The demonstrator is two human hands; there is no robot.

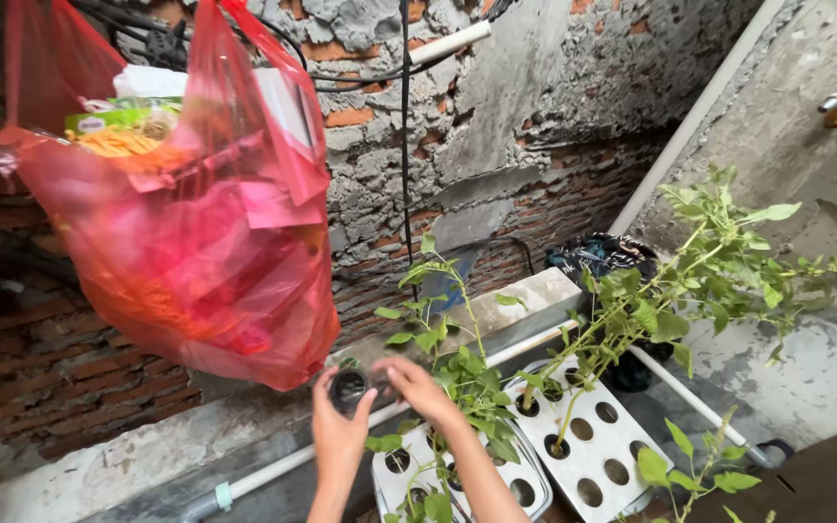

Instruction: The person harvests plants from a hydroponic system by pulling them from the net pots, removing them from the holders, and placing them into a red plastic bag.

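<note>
Against a rough wall (535,107) of exposed brick and crusted grey mortar hangs a thin, glossy red plastic bag (186,242), bulging with packets. Below it, left hand (338,434) curls its fingers around a small round black net pot (348,387), gripping it by the sides, mouth toward the camera. Right hand (418,387) sits just beside, fingers loosely bent, tips touching the pot's rim. Both hover above white, flat hydroponic channels (612,436) punched with round holes. Leafy green plants (719,271) on thin stems rise from several holes. White pipe (283,463) runs alongside.
</note>
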